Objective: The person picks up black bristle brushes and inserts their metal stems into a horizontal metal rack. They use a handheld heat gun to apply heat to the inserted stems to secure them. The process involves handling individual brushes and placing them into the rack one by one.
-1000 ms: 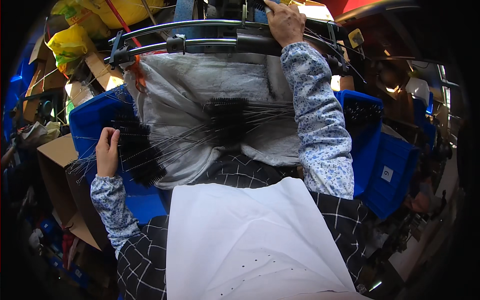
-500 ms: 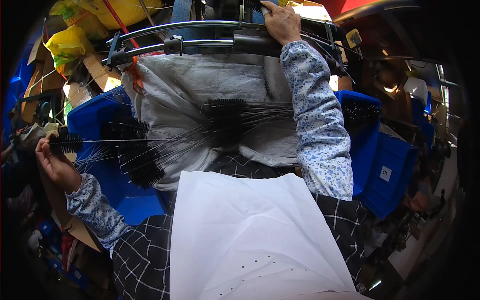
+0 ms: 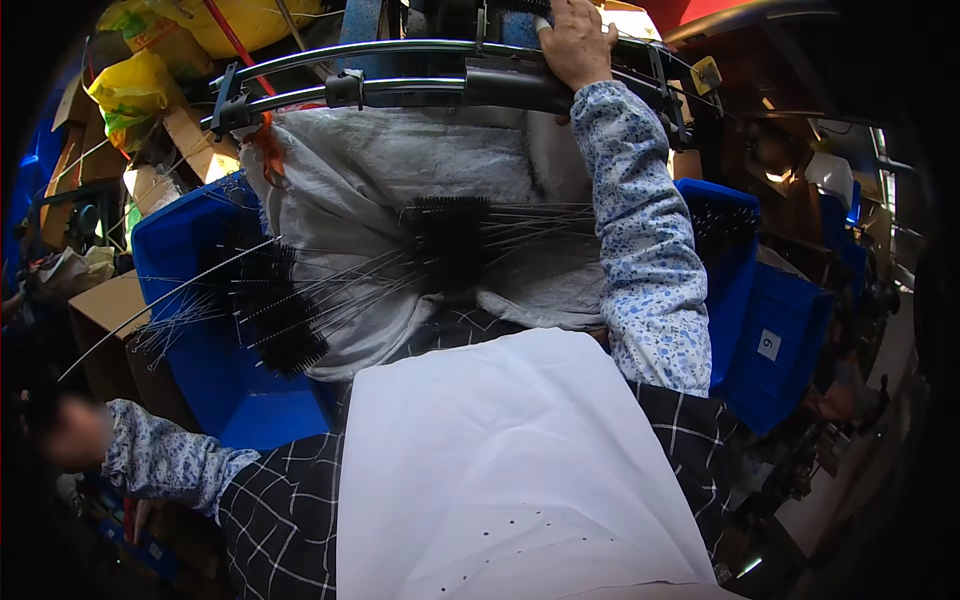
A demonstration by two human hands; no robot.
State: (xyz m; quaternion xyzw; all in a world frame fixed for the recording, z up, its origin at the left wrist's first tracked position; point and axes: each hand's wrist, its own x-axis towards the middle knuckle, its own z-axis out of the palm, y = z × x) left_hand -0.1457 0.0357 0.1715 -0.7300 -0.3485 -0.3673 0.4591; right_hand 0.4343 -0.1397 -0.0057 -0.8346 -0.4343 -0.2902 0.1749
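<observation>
At the far left, my left hand is blurred, closed by the dark bristle end of a wire brush. The brush's long thin wire stem slants up and right from it. My right hand reaches up to the metal rails at the top, fingers bent and partly cut off by the picture's edge. Black bristles show beside its thumb; what its fingers hold is hidden. Several black wire brushes lie across the white cloth over my lap, and more brushes lie to their left.
A blue bin stands at my left, another blue bin at my right. Cardboard boxes and yellow bags crowd the left side. A white sheet covers my front over a checked dark garment.
My left hand has swung down and outward to the left with the brush, its stem now slanting instead of level. My right hand has shifted slightly right and up at the rails.
</observation>
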